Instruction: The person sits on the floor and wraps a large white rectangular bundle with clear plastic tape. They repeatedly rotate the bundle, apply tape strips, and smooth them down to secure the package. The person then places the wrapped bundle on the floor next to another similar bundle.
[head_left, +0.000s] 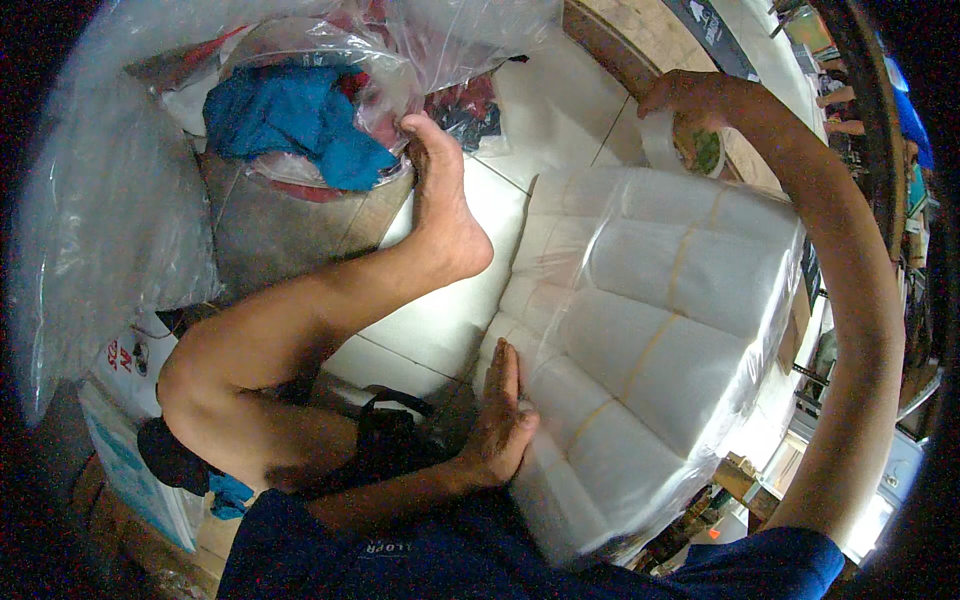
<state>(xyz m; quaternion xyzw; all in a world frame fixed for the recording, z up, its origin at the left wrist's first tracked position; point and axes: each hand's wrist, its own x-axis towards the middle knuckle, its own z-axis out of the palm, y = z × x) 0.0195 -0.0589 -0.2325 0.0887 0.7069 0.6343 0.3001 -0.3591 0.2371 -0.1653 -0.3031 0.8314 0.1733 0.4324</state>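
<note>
A large pack of white padded bundles (640, 290) in clear plastic lies tilted beside my bent leg. A thin yellowish line runs across the bundles. My left hand (505, 430) rests flat against the near left side of the pack, fingers stretched out. My right hand (690, 100) reaches around past the far end, its fingers curled over a round, pale-rimmed roll of clear tape (658, 143). Green and brown show within the ring; its details are blurred.
A blue cloth (290, 120) lies on a plastic-covered heap near my bare foot (445, 200). Clear plastic sheeting (110, 210) hangs at the left. Pale floor tiles (400, 310) lie beneath. Cluttered shelves stand at the far right, where another person in blue (908, 115) is partly visible.
</note>
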